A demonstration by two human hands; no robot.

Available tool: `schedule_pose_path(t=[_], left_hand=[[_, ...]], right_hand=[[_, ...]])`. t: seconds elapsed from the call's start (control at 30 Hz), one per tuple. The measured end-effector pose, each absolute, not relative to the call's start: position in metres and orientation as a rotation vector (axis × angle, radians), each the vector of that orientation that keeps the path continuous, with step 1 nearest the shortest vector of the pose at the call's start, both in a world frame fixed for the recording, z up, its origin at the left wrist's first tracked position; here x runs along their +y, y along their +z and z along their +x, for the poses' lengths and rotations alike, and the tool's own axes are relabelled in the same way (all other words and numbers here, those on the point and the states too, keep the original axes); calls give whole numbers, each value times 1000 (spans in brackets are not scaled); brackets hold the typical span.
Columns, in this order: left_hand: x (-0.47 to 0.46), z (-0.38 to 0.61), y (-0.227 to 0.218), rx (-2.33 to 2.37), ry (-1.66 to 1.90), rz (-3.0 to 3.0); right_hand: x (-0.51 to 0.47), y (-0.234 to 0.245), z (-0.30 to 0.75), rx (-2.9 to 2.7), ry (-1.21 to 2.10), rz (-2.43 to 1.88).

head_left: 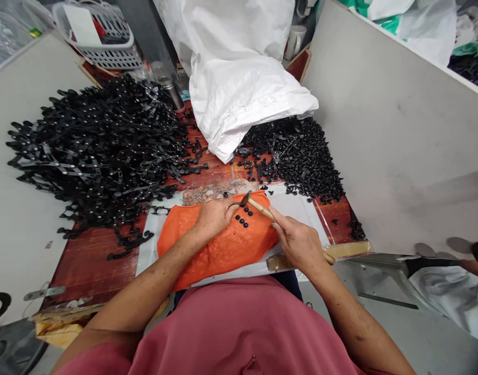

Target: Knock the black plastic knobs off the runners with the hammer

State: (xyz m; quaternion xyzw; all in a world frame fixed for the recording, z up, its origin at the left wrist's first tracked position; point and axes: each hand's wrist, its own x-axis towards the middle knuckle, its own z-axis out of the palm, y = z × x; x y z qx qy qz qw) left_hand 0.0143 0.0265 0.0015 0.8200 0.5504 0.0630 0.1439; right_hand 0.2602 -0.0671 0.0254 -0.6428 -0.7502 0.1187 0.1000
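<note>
My right hand is wrapped round the wooden handle of a hammer, whose dark head sits beside the fingertips of my left hand. Those left fingers are closed in a pinch on a small black part, mostly hidden by the fingers and the hammer head. Beneath both hands spreads an orange cloth. Several small round black pieces lie on the cloth just below the hammer head, between my hands.
A big heap of black jointed strips rises at left. Small black pieces are piled at right, partly under a white sack. Grey panels wall both sides. A basket and a metal flask stand behind.
</note>
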Motion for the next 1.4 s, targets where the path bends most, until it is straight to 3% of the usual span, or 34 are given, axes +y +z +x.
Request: schedule_pose_path(t=[0.83,1.03,1.13,1.23,1.4], left_hand=[[24,17,2,1637,100,2316],[50,-28,41,1389,86,2566],[61,-40,59,1035,7,2750],[66,-37,62,742,-70,2705],[67,-36,64,665,-114,2672]], right_hand=[[-55,32,258,-2371,289,-1937],[-45,24,262,-2378,314,-1885],[-41,22,263,-2386,315,-1870],[-40,22,262,-2380,317,-1891],[-45,30,265,-2272,423,-1867]])
